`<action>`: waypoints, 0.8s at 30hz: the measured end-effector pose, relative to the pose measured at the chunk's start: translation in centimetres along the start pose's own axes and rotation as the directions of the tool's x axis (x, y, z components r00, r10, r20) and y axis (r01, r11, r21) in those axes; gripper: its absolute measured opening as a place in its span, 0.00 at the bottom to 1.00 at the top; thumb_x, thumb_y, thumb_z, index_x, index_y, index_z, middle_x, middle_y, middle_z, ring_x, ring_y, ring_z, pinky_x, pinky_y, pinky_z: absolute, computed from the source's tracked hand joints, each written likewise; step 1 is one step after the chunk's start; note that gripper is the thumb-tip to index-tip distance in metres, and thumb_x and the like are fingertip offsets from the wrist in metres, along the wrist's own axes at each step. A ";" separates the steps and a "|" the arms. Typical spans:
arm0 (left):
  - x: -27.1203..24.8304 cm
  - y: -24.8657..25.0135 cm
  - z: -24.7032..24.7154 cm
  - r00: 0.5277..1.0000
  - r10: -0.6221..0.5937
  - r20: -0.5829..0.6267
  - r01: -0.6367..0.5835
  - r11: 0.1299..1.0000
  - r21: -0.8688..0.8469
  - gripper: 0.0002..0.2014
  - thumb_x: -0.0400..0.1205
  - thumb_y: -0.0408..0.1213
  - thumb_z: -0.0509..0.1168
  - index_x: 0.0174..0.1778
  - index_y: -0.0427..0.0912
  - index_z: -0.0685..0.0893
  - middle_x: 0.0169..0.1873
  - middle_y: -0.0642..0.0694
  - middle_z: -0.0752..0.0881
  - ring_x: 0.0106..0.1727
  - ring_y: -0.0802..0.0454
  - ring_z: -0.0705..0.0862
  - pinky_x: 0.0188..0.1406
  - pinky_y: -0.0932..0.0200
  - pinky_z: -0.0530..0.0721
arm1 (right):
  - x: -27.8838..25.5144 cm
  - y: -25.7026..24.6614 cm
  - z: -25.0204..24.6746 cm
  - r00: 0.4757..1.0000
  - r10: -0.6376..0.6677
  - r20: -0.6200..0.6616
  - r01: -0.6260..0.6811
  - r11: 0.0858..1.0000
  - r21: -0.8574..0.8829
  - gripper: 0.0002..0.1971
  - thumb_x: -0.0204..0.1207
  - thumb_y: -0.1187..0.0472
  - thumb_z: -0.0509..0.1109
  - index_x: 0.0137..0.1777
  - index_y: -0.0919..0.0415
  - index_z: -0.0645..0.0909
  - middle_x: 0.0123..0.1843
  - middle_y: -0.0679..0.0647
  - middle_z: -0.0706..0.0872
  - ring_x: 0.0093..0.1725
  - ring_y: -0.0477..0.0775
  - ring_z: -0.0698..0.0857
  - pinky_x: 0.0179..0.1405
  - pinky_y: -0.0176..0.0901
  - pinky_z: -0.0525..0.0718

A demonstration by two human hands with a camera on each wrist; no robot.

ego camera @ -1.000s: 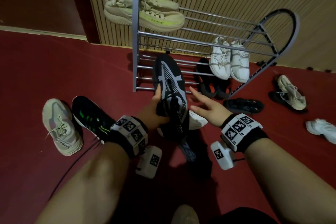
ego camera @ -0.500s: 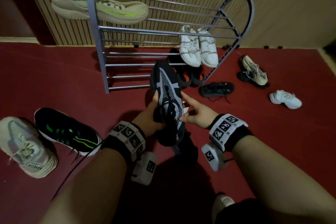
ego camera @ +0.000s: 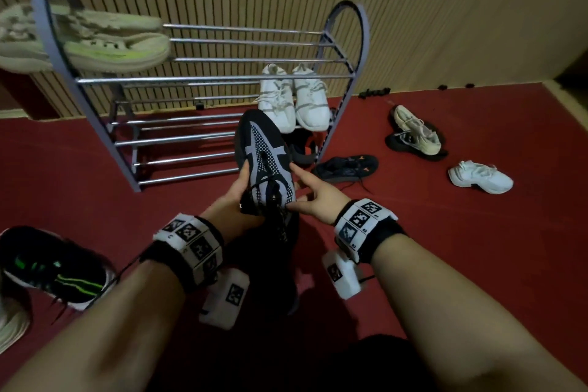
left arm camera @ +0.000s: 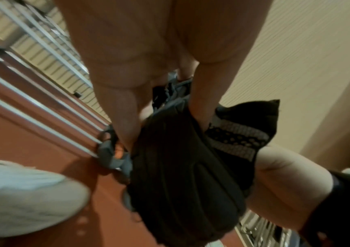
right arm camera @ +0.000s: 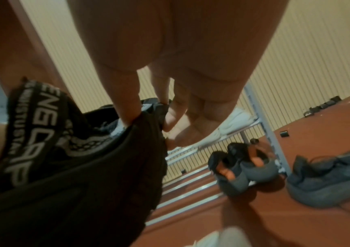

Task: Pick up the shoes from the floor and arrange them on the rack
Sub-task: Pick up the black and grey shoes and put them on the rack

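Note:
I hold a black shoe with a grey dotted upper (ego camera: 264,162) toe-forward in front of the metal rack (ego camera: 206,78). My left hand (ego camera: 243,188) grips it from the left, fingers under the dark sole (left arm camera: 180,175). On the other side, my right hand (ego camera: 300,189) pinches the shoe's collar edge between thumb and fingers (right arm camera: 148,122). On the rack, a beige and lime pair (ego camera: 95,41) sits on the top tier. A white pair (ego camera: 292,99) is on the tier below, with a dark pair with orange insoles (ego camera: 302,148) under it.
On the red floor to the right lie a black shoe with orange marks (ego camera: 346,165), a beige and black shoe (ego camera: 416,134) and a white shoe (ego camera: 480,177). A black and green shoe (ego camera: 54,270) and a beige shoe (ego camera: 9,325) lie at the left. A ribbed wall stands behind the rack.
My right hand, open beside the shoe a second ago, now pinches its collar. The head view has swung right, so the rack sits further left. The left hand's grip is unchanged.

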State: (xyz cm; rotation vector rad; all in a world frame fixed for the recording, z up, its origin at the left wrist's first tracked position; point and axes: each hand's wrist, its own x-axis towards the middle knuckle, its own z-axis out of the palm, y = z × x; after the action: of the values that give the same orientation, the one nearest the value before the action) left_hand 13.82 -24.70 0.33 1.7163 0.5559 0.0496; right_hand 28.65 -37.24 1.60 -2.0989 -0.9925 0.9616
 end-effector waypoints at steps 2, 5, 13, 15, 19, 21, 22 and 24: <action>1.0 1.3 0.7 1.000 -0.026 -0.006 0.026 1.000 0.012 0.55 0.73 0.22 0.70 0.81 0.58 0.39 0.72 0.47 0.72 0.62 0.49 0.81 0.63 0.52 0.80 | -0.1 0.4 -1.8 1.000 -0.019 0.002 0.019 0.999 0.039 0.41 0.76 0.66 0.71 0.83 0.51 0.50 0.59 0.48 0.77 0.45 0.50 0.82 0.43 0.30 0.79; 2.6 4.1 4.0 0.998 -0.037 -0.050 0.033 0.996 -0.080 0.53 0.74 0.21 0.69 0.81 0.60 0.42 0.65 0.50 0.76 0.47 0.62 0.82 0.46 0.69 0.84 | -0.5 1.9 -6.0 0.999 -0.036 0.017 0.035 0.996 0.077 0.41 0.77 0.67 0.70 0.83 0.51 0.50 0.59 0.49 0.78 0.46 0.51 0.81 0.49 0.39 0.79; 6.5 10.5 9.5 0.998 -0.027 -0.053 0.023 0.997 -0.073 0.53 0.74 0.19 0.68 0.81 0.62 0.43 0.75 0.50 0.70 0.67 0.49 0.78 0.60 0.54 0.83 | -2.3 3.5 -14.8 1.000 -0.016 0.022 0.014 0.995 0.097 0.40 0.78 0.69 0.67 0.84 0.52 0.50 0.62 0.55 0.80 0.44 0.54 0.84 0.44 0.43 0.81; 7.7 11.2 9.8 0.999 -0.030 -0.042 0.028 0.999 -0.040 0.54 0.73 0.20 0.69 0.80 0.63 0.42 0.76 0.48 0.68 0.70 0.47 0.77 0.61 0.51 0.81 | -2.2 3.7 -16.1 0.999 -0.030 0.010 0.029 0.997 0.078 0.39 0.79 0.68 0.67 0.84 0.53 0.50 0.63 0.56 0.80 0.42 0.51 0.84 0.38 0.35 0.82; 10.7 11.3 10.0 1.000 -0.019 -0.010 0.019 1.000 0.006 0.55 0.72 0.21 0.70 0.80 0.62 0.40 0.78 0.49 0.65 0.72 0.46 0.75 0.63 0.47 0.80 | -1.2 5.0 -17.6 0.997 -0.025 -0.069 0.032 0.994 0.102 0.37 0.78 0.68 0.67 0.83 0.52 0.53 0.61 0.58 0.81 0.49 0.60 0.85 0.31 0.25 0.80; 12.0 11.2 10.3 1.000 0.005 0.013 -0.006 1.000 0.030 0.55 0.71 0.20 0.71 0.82 0.54 0.41 0.78 0.50 0.65 0.76 0.49 0.70 0.74 0.46 0.71 | -0.5 6.0 -17.9 0.995 -0.015 -0.100 0.026 0.994 0.105 0.37 0.77 0.68 0.68 0.83 0.53 0.54 0.51 0.50 0.81 0.39 0.50 0.84 0.28 0.20 0.78; 12.7 11.1 10.3 0.999 0.017 0.029 -0.018 0.999 0.032 0.55 0.71 0.20 0.71 0.82 0.51 0.41 0.76 0.52 0.67 0.76 0.52 0.70 0.75 0.51 0.71 | -0.2 6.5 -18.1 0.994 -0.007 -0.113 0.018 0.995 0.103 0.38 0.77 0.68 0.69 0.83 0.53 0.55 0.47 0.46 0.80 0.35 0.43 0.81 0.29 0.20 0.76; 13.6 11.0 10.6 0.995 0.049 0.093 -0.050 0.999 0.005 0.54 0.72 0.18 0.70 0.82 0.47 0.39 0.69 0.61 0.70 0.70 0.62 0.72 0.66 0.66 0.76 | 0.3 7.5 -18.5 0.990 0.030 -0.134 -0.015 0.994 0.109 0.38 0.76 0.66 0.70 0.82 0.52 0.55 0.45 0.40 0.79 0.34 0.38 0.77 0.35 0.23 0.75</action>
State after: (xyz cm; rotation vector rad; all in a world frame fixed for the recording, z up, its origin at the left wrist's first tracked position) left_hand 33.05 -30.37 4.58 1.7297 0.4457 0.0034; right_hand 46.53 -44.93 5.84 -2.0595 -0.8318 0.8515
